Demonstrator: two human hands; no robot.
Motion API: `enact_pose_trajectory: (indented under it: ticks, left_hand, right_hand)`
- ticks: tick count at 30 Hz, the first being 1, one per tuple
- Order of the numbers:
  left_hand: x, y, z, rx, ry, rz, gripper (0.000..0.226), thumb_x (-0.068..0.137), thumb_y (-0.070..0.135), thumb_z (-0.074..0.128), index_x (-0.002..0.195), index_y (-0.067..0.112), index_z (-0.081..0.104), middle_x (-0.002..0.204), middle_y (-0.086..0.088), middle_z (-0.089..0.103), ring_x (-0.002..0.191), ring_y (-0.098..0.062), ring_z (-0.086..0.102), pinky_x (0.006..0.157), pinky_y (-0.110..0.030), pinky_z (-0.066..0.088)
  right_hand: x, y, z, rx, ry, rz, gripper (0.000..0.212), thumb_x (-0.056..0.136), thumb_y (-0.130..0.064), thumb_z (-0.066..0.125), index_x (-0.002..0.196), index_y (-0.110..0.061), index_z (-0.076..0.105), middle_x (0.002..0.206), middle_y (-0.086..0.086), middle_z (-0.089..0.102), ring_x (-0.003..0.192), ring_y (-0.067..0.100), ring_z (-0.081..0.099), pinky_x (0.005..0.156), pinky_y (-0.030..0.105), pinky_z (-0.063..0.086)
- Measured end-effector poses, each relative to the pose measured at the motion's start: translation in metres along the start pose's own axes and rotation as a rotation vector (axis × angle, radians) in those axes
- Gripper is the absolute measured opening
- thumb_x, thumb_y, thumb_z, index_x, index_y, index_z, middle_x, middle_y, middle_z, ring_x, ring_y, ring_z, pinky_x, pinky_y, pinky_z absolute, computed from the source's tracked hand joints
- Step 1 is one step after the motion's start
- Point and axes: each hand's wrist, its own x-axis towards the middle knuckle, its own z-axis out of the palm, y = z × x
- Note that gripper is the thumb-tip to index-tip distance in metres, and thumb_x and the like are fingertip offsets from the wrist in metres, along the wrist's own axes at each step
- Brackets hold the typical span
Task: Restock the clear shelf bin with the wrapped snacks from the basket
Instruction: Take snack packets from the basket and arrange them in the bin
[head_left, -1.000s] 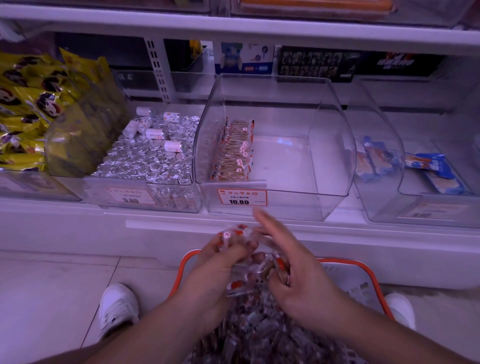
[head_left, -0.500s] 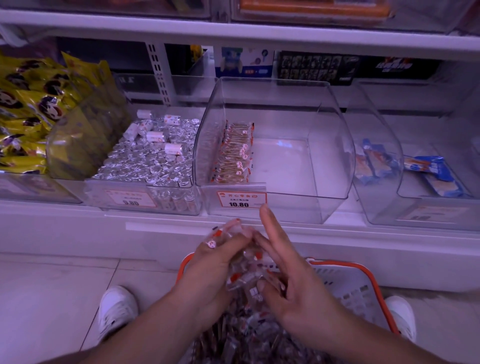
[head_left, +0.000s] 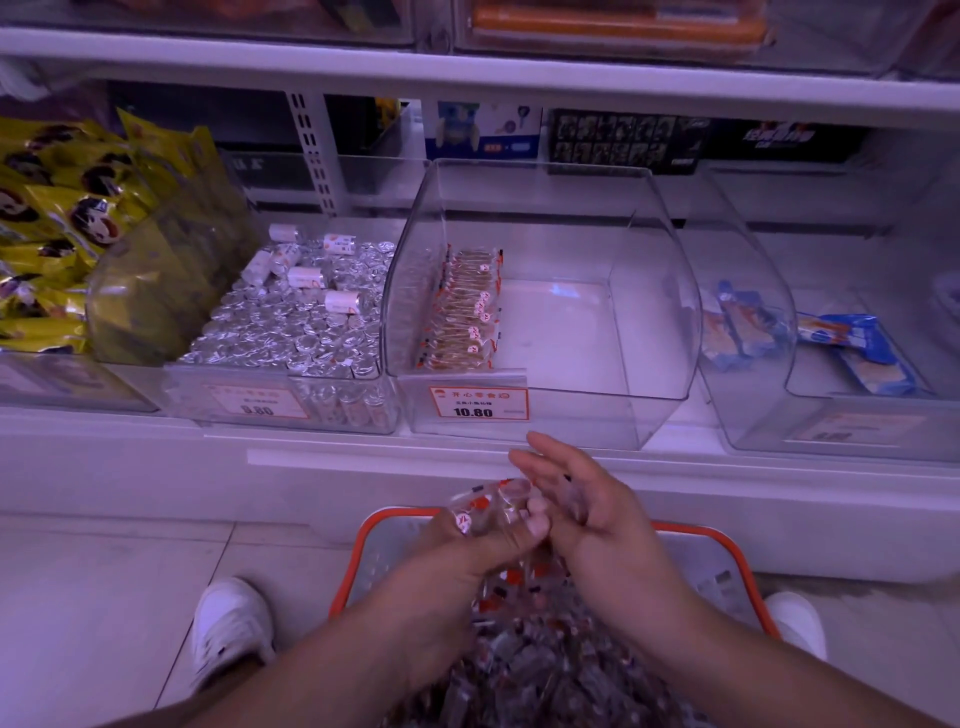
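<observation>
1. A person is crouching at a shop shelf, holding a small bunch of wrapped snacks (head_left: 485, 512) above an orange-rimmed basket (head_left: 724, 540) that is sitting on the floor tiles between two white shoes.

2. The left hand (head_left: 467, 545) is gripping the bunch, fingers curled round the clear wrappers, while the right hand (head_left: 582, 499) is pressing against it with its fingers nearly straight and relaxed, apparently to square the packets into one stack before lifting.

3. The clear shelf bin (head_left: 540, 306), marked by a price tag (head_left: 478, 402) reading 10.80, is standing directly ahead and above the hands; it is holding only one upright row of the same snacks (head_left: 465, 312) against its left wall, leaving most of its floor bare.

4. The basket is lying close below the bin, likely to keep each carry short, and is heaped with more wrapped packets.

5. Restocking is judged to be at an early stage.

6. Neighbouring bins are holding foil-wrapped sweets (head_left: 296, 322) on the left and blue packets (head_left: 857, 353) on the right.
</observation>
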Motion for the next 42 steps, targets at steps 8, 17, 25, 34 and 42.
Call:
enact_pose_trajectory:
  ticks: [8,17,25,34,42]
  left_hand:
    - [0.008,-0.002,0.001,0.075,0.156,0.108,0.046,0.08,0.009,0.077,0.123,0.003,0.062,0.114,-0.024,0.071,0.095,-0.035,0.069,0.077,-0.043,0.055]
    - [0.009,0.003,-0.007,0.121,0.168,0.269,0.062,0.069,0.038,0.077,0.121,0.008,0.061,0.103,-0.015,0.074,0.091,-0.026,0.07,0.075,-0.037,0.058]
    - [0.002,-0.012,0.009,0.448,0.368,0.483,0.042,0.078,0.048,0.062,0.105,0.016,0.062,0.088,-0.002,0.074,0.074,0.007,0.067,0.062,-0.005,0.046]
    - [0.004,0.012,0.002,0.337,0.276,0.291,0.037,0.085,0.047,0.062,0.108,0.019,0.067,0.093,0.011,0.077,0.086,0.004,0.071,0.067,-0.008,0.05]
    - [0.01,0.016,-0.01,0.237,0.312,0.524,0.052,0.063,0.01,0.082,0.11,0.012,0.06,0.098,-0.016,0.075,0.087,-0.021,0.072,0.078,-0.032,0.059]
  right_hand:
    - [-0.001,-0.007,-0.005,0.786,-0.147,0.432,0.06,0.056,0.007,0.037,0.114,0.008,0.055,0.106,0.028,0.067,0.083,0.038,0.067,0.077,0.049,0.054]
    - [-0.003,-0.005,-0.001,0.528,-0.144,0.44,0.043,0.092,-0.006,0.052,0.134,-0.001,0.056,0.133,0.025,0.059,0.116,0.039,0.059,0.099,0.054,0.046]
    - [-0.009,0.001,0.01,0.607,-0.293,0.504,0.044,0.088,-0.027,0.04,0.112,-0.011,0.072,0.112,0.016,0.07,0.095,0.025,0.068,0.074,0.038,0.056]
    - [-0.004,-0.003,0.007,0.641,-0.139,0.373,0.039,0.087,-0.018,0.055,0.115,0.004,0.07,0.118,0.027,0.068,0.099,0.036,0.07,0.081,0.051,0.059]
    - [-0.001,-0.028,0.0,0.616,-0.157,0.371,0.041,0.084,-0.014,0.056,0.117,0.01,0.066,0.124,0.035,0.061,0.099,0.037,0.064,0.087,0.05,0.054]
